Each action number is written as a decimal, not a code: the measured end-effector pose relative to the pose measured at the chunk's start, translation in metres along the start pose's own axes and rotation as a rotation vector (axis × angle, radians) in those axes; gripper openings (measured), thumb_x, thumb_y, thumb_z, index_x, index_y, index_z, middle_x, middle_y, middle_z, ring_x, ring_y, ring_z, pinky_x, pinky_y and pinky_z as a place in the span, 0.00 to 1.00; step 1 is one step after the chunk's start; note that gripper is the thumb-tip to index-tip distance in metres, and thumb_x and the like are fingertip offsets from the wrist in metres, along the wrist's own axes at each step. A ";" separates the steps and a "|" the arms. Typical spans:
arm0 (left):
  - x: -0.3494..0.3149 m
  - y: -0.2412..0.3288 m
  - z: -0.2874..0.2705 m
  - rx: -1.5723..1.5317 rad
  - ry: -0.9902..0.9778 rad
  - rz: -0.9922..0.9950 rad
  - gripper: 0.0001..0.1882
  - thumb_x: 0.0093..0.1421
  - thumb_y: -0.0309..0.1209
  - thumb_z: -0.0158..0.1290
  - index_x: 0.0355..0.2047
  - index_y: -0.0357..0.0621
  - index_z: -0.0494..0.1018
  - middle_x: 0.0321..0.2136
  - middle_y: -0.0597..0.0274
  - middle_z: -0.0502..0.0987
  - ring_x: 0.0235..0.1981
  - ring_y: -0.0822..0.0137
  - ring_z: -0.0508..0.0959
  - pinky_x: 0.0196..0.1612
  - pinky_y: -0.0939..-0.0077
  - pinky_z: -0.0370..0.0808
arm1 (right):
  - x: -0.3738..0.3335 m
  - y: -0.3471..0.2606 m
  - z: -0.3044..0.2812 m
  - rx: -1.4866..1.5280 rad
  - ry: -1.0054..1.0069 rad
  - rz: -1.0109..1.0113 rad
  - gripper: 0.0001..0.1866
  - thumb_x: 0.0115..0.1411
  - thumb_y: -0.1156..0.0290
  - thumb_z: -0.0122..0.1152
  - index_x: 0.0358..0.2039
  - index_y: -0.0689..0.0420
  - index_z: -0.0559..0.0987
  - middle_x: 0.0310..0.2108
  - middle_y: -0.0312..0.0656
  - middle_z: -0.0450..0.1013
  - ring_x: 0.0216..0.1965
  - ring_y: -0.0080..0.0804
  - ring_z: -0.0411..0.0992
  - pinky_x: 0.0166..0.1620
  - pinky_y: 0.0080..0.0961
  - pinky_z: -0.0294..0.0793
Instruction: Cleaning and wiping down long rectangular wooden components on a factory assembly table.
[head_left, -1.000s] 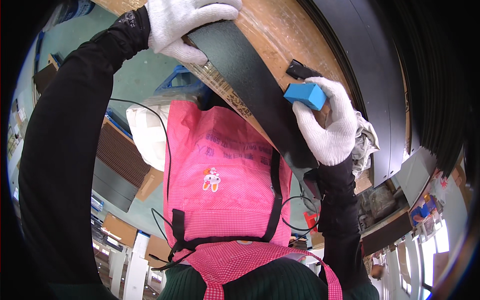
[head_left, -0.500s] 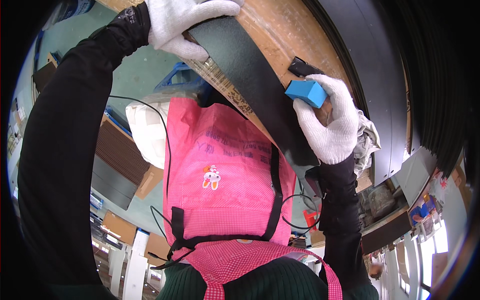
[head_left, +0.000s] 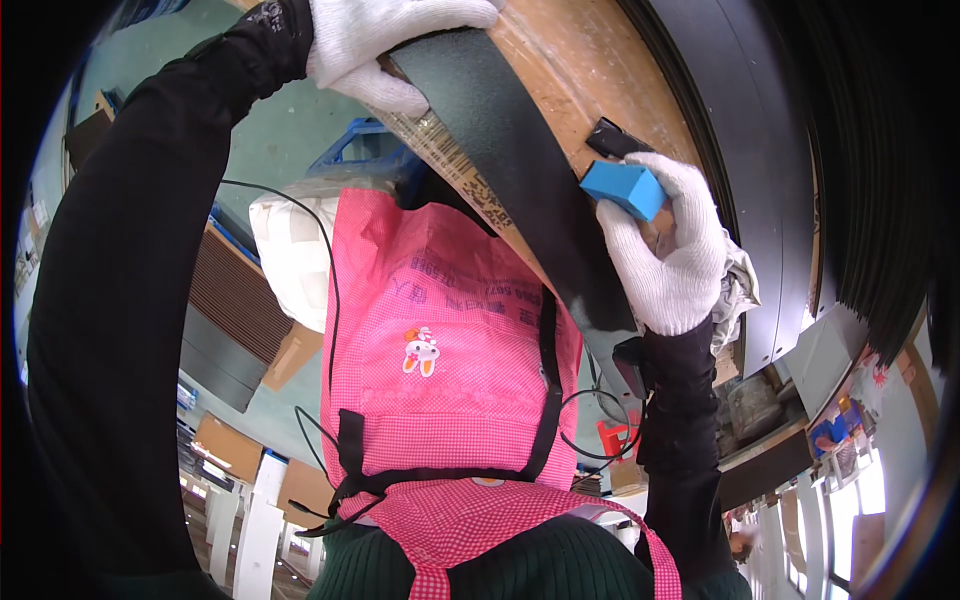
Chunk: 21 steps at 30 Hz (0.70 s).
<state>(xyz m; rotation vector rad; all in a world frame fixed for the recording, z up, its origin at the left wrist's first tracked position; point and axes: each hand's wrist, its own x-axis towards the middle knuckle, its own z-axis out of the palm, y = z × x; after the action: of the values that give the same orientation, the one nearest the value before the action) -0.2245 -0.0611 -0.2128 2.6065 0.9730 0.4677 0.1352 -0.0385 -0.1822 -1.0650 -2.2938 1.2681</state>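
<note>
My left hand (head_left: 370,45), in a white knit glove, grips the far end of a long dark grey panel (head_left: 505,125), its thumb along the near edge and its fingers across the end. The panel lies at a slant on the cardboard-topped bench. In my right hand (head_left: 680,265), also gloved, a blue rectangular block (head_left: 622,188) is pinched between thumb and fingers. The block is just over the panel's right-hand edge; whether it touches the panel I cannot tell. A small black object (head_left: 615,138) lies just beyond the block.
A crumpled grey cloth (head_left: 737,290) lies beside my right wrist. More dark panels (head_left: 745,130) are laid along the right, with a thick stack (head_left: 880,200) farther out. Below the bench stand a blue crate (head_left: 365,150) and a white bag (head_left: 292,255). A black cable (head_left: 335,290) hangs at the apron.
Both hands appear slightly farther right in the picture, together with the panel and block. The blue block is turned a little in my right hand. Both grips stay the same.
</note>
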 end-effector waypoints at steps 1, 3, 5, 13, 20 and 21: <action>0.001 -0.001 0.002 0.003 0.022 0.024 0.40 0.51 0.55 0.67 0.54 0.38 0.71 0.51 0.46 0.75 0.50 0.44 0.77 0.51 0.51 0.75 | 0.003 0.000 0.001 -0.001 -0.003 0.002 0.21 0.53 0.77 0.73 0.48 0.59 0.79 0.42 0.47 0.76 0.46 0.43 0.78 0.52 0.34 0.76; 0.001 -0.001 0.003 -0.008 0.018 0.017 0.40 0.51 0.55 0.67 0.54 0.38 0.70 0.51 0.46 0.75 0.50 0.44 0.77 0.51 0.51 0.75 | 0.006 -0.002 0.003 -0.017 -0.030 -0.006 0.21 0.53 0.77 0.72 0.48 0.59 0.79 0.42 0.47 0.76 0.45 0.43 0.78 0.51 0.34 0.76; -0.001 -0.002 0.004 -0.015 0.012 0.010 0.40 0.51 0.55 0.67 0.54 0.38 0.70 0.50 0.46 0.75 0.50 0.44 0.77 0.51 0.51 0.75 | 0.005 -0.002 0.000 -0.036 -0.051 -0.013 0.21 0.53 0.77 0.72 0.48 0.59 0.79 0.42 0.47 0.76 0.46 0.43 0.78 0.51 0.34 0.76; 0.001 -0.001 0.001 0.061 0.003 0.051 0.40 0.51 0.56 0.66 0.54 0.38 0.70 0.51 0.47 0.75 0.50 0.44 0.77 0.51 0.51 0.75 | -0.012 0.004 -0.011 -0.009 -0.056 0.088 0.20 0.53 0.78 0.72 0.47 0.59 0.79 0.42 0.47 0.77 0.46 0.45 0.78 0.51 0.34 0.76; -0.005 -0.007 0.008 -0.029 0.080 0.056 0.40 0.51 0.56 0.67 0.54 0.38 0.70 0.51 0.46 0.75 0.49 0.44 0.77 0.51 0.51 0.75 | 0.012 -0.005 0.005 -0.071 -0.021 -0.085 0.21 0.53 0.78 0.72 0.48 0.59 0.79 0.42 0.48 0.76 0.45 0.44 0.78 0.51 0.34 0.76; -0.005 -0.008 0.009 -0.028 0.076 0.059 0.40 0.51 0.56 0.67 0.54 0.38 0.70 0.51 0.46 0.75 0.49 0.44 0.77 0.51 0.51 0.75 | 0.012 -0.005 0.003 -0.073 -0.023 -0.084 0.21 0.53 0.78 0.72 0.48 0.59 0.79 0.42 0.48 0.76 0.45 0.44 0.78 0.51 0.34 0.76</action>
<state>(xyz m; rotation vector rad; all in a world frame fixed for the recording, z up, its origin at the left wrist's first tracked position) -0.2285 -0.0605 -0.2249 2.6149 0.9082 0.5951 0.1235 -0.0334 -0.1809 -0.9715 -2.3921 1.1788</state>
